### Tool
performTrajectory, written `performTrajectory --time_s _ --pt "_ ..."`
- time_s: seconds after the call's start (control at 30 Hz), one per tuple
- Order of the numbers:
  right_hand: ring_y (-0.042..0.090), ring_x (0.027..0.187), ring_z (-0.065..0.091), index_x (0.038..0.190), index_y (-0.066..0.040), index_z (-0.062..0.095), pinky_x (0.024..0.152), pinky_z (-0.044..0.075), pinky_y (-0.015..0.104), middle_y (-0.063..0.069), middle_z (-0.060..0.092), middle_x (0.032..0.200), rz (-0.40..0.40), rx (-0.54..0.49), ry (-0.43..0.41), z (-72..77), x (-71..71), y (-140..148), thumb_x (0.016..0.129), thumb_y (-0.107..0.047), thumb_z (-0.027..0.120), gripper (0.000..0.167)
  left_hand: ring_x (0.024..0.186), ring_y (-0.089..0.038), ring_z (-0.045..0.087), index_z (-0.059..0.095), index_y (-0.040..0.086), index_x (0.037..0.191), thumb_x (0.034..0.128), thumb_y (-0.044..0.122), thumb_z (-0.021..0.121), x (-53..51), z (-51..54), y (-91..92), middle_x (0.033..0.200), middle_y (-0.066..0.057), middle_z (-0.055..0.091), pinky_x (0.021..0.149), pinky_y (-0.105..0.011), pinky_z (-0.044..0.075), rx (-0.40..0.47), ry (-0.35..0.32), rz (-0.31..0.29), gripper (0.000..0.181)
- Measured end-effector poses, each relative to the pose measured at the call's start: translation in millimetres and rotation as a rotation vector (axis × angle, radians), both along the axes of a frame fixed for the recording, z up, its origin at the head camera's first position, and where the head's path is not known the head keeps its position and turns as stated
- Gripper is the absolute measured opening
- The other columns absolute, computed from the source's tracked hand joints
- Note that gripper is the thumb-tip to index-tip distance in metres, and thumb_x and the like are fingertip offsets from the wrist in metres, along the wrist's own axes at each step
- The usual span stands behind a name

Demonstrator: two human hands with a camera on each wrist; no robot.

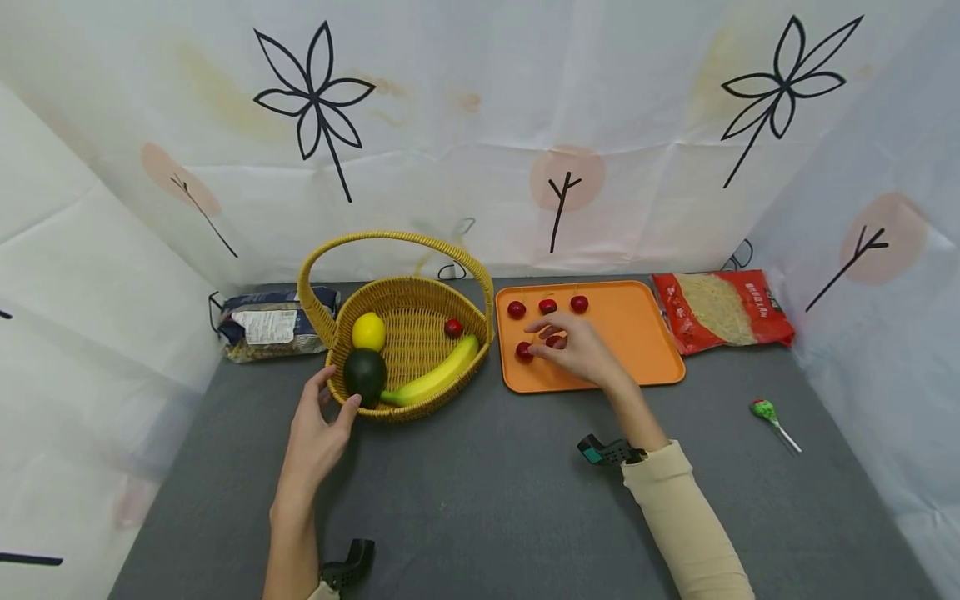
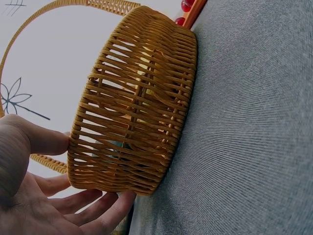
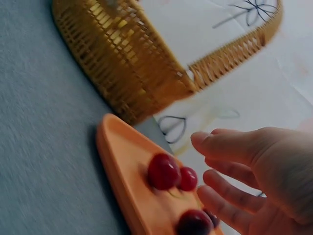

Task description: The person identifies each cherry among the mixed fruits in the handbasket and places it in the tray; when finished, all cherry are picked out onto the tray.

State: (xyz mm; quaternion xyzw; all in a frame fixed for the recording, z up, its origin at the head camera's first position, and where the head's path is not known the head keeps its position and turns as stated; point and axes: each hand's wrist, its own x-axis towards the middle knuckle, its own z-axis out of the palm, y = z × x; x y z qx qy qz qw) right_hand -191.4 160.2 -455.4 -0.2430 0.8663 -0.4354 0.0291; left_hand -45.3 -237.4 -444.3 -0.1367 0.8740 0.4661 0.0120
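Observation:
A yellow wicker basket [image 1: 408,287] with a tall handle holds a lemon [image 1: 368,332], a dark green avocado [image 1: 364,372], a banana [image 1: 438,375] and one cherry [image 1: 453,328]. My left hand [image 1: 322,433] grips the basket's near left side, thumb at the rim and fingers round the outer wall, as the left wrist view also shows. Above the orange tray [image 1: 622,333] hovers my right hand [image 1: 577,348], fingers apart and slightly bent with nothing between them. Its fingertips are close to a front-left cherry [image 1: 524,352]. Several cherries lie on the tray; the hand partly covers another one [image 1: 554,341].
Behind the basket on the left lies a dark blue food bag [image 1: 277,321] with a white label. A red packet [image 1: 723,310] sits right of the tray. At the far right is a green lollipop [image 1: 765,410] on the grey table [image 1: 480,508]. White printed curtains [image 1: 450,125] surround the table.

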Motion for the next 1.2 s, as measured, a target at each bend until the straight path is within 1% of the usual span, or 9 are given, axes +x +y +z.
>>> performTrajectory --time_s 0.13,0.33,0.53,0.7,0.8,0.9,1.0,1.07,1.2 --pt "0.037 0.111 0.075 0.123 -0.001 0.077 0.093 0.064 0.053 0.018 0.078 0.122 0.039 0.036 0.018 -4.1 -0.8 -12.7 0.096 -0.007 0.082 0.028 0.163 -0.049 0.032 0.021 0.011 0.173 0.1118 0.028 0.061 -0.4 -0.1 0.6 0.181 -0.021 0.020 0.128 -0.070 0.035 0.003 -0.001 -0.002 0.075" --pt "0.035 0.111 0.073 0.119 -0.002 0.078 0.096 0.061 0.055 0.016 0.080 0.118 0.056 0.092 0.076 -9.6 -1.1 -22.5 0.095 0.001 0.081 0.024 0.163 -0.049 0.032 0.021 0.012 0.173 0.1120 0.027 0.061 -0.2 -1.1 1.4 0.181 -0.021 0.020 0.126 -0.071 0.038 0.009 0.007 -0.004 0.074" --pt "0.036 0.112 0.072 0.118 -0.002 0.078 0.102 0.059 0.056 0.015 0.079 0.119 0.060 0.089 0.074 -9.7 -1.8 -23.2 0.095 0.003 0.079 0.024 0.162 -0.048 0.034 0.022 0.012 0.173 0.1121 0.027 0.060 -0.4 -1.8 2.4 0.181 -0.021 0.021 0.126 -0.071 0.038 0.005 0.016 -0.002 0.074" --pt "0.038 0.116 0.072 0.123 0.000 0.075 0.097 0.064 0.054 0.018 0.075 0.124 0.056 0.010 0.034 -0.1 2.3 -18.6 0.098 0.001 0.077 0.025 0.162 -0.049 0.034 0.022 0.011 0.173 0.1119 0.026 0.061 -0.9 -2.4 2.5 0.180 -0.022 0.022 0.126 -0.070 0.038 0.004 0.018 -0.002 0.074" --pt "0.035 0.114 0.073 0.125 -0.001 0.075 0.093 0.065 0.050 0.018 0.075 0.124 0.059 -0.077 0.005 14.1 11.0 -18.4 0.100 -0.004 0.076 0.025 0.161 -0.049 0.034 0.022 0.011 0.173 0.1119 0.026 0.061 -0.8 -2.5 2.2 0.180 -0.022 0.022 0.126 -0.070 0.038 0.002 0.013 -0.003 0.073" --pt "0.030 0.110 0.075 0.122 -0.003 0.076 0.091 0.066 0.046 0.018 0.077 0.119 0.103 -0.172 0.019 31.3 22.6 -25.3 0.100 -0.006 0.078 0.023 0.161 -0.049 0.034 0.022 0.011 0.173 0.1120 0.026 0.061 -0.3 -2.2 1.9 0.180 -0.022 0.022 0.126 -0.071 0.037 -0.001 0.009 -0.002 0.073" --pt "0.025 0.106 0.075 0.119 -0.005 0.076 0.089 0.067 0.042 0.017 0.077 0.116 0.184 -0.264 0.051 44.8 32.8 -42.6 0.098 -0.004 0.079 0.021 0.161 -0.048 0.034 0.022 0.012 0.173 0.1121 0.027 0.060 0.1 -1.9 1.3 0.180 -0.021 0.022 0.126 -0.071 0.038 -0.004 0.008 -0.001 0.073" --pt "0.024 0.105 0.074 0.118 -0.003 0.076 0.089 0.067 0.039 0.016 0.076 0.117 0.241 -0.314 0.063 48.8 36.6 -59.6 0.097 -0.001 0.078 0.021 0.161 -0.048 0.034 0.022 0.012 0.173 0.1121 0.027 0.060 0.1 -1.9 0.9 0.180 -0.021 0.023 0.126 -0.071 0.038 -0.004 0.009 0.000 0.074" --pt "0.033 0.111 0.073 0.120 0.002 0.074 0.097 0.066 0.047 0.019 0.074 0.121 0.298 -0.370 0.039 46.4 36.2 -99.7 0.097 0.001 0.078 0.023 0.161 -0.048 0.034 0.022 0.012 0.173 0.1120 0.027 0.061 -0.1 -2.3 -0.1 0.180 -0.022 0.023 0.125 -0.071 0.038 -0.004 0.010 0.002 0.074"
